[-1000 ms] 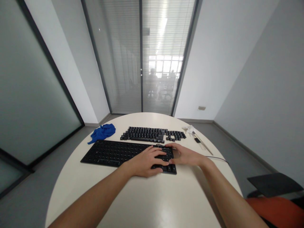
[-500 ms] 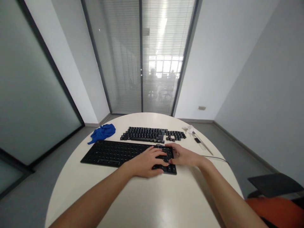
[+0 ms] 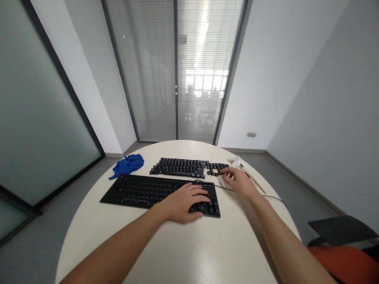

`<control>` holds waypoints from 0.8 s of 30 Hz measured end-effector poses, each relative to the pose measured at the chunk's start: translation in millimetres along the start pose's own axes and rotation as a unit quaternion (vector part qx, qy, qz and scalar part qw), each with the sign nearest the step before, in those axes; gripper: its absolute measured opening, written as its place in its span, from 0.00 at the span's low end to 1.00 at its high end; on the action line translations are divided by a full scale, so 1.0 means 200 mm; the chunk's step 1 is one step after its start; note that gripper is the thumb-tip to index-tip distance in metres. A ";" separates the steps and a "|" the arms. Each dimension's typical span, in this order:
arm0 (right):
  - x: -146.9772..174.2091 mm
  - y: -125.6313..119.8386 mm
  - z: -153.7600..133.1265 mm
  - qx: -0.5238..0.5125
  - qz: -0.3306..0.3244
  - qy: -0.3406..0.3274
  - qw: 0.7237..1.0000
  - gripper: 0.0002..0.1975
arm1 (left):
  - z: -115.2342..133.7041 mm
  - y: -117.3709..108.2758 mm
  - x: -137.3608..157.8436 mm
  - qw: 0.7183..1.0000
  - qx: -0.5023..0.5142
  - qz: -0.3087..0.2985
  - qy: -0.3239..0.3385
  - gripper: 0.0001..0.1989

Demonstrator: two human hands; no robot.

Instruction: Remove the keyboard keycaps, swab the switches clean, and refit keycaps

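Head view: we see the left hand (image 3: pixel 186 203) spread on the keyboard (image 3: pixel 139 190); the right hand (image 3: pixel 238 182) curls beside loose keys (image 3: pixel 180 167); whether gripping one, we can't say.

Marks on the keycaps (image 3: pixel 182 163) are too small to read.

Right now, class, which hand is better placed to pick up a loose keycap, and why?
Probably the right hand: it is at the right end of the loose keycaps, while the left hand rests spread on the keyboard.
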State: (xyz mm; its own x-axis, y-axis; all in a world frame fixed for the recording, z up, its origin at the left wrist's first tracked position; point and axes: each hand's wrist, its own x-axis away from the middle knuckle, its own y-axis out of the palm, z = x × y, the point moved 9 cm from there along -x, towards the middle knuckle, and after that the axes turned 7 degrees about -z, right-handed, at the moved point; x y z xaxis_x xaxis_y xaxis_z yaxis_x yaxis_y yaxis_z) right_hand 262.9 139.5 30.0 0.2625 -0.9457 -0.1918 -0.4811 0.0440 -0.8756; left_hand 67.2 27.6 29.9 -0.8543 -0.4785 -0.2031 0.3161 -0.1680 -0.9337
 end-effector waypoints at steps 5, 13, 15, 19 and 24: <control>-0.01 -0.01 0.12 0.070 0.042 0.051 0.995 0.17 | 0.00 0.00 0.00 1.000 0.001 0.003 -0.007 0.24; -0.03 0.05 0.16 0.098 0.042 0.055 0.993 0.17 | 0.00 0.00 0.00 1.000 0.000 0.003 -0.005 0.24; -0.03 0.04 0.16 0.103 0.043 0.055 0.992 0.16 | 0.00 0.00 0.00 1.000 -0.001 0.000 -0.008 0.24; -0.02 0.02 0.16 0.108 0.048 0.058 0.991 0.13 | 0.00 0.00 0.00 1.000 0.007 -0.003 -0.010 0.25; 0.00 -0.04 0.14 0.098 0.062 0.078 0.990 0.13 | 0.00 -0.03 0.01 0.999 0.030 0.026 -0.019 0.22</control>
State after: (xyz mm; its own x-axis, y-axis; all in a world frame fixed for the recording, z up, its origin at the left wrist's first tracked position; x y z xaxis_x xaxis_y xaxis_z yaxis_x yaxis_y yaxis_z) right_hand 289.9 147.7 23.6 0.0710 -0.9668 -0.2453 -0.3255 0.2100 -0.9219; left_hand 63.9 28.5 35.5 -0.8205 -0.5196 -0.2382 0.3841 -0.1926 -0.9030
